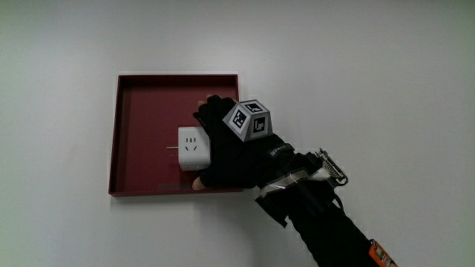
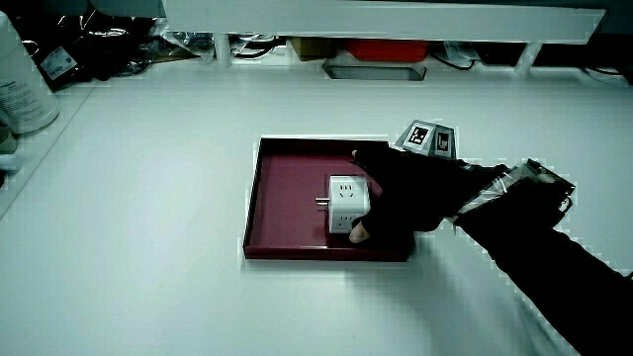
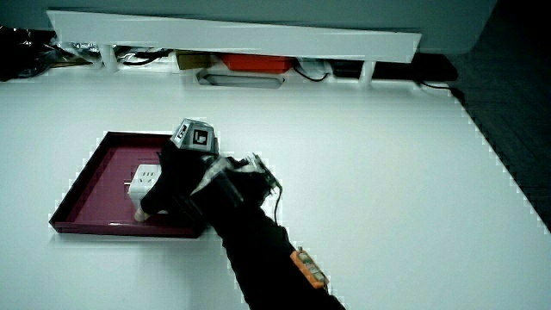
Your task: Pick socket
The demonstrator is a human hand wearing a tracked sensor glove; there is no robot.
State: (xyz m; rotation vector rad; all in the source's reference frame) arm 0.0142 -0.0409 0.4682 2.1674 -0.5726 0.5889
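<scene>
A white cube-shaped socket (image 1: pixel 192 149) sits in a dark red tray (image 1: pixel 141 133) on the white table; both side views show the socket (image 2: pixel 347 202) (image 3: pixel 143 188) too. The hand (image 1: pixel 230 148), in a black glove with a patterned cube (image 1: pixel 249 119) on its back, is wrapped around the socket. Its fingers curl over the socket's edge farther from the person, and the bare thumb tip (image 1: pixel 199 182) presses the nearer edge. The socket still looks to be resting in the tray. Part of the socket is hidden under the palm.
A low white partition (image 2: pixel 396 22) runs along the table's edge farthest from the person, with cables and an orange item (image 3: pixel 254 63) under it. A white container (image 2: pixel 22 84) stands at the table's edge in a side view. The forearm (image 1: pixel 326 222) crosses the tray's rim nearest the person.
</scene>
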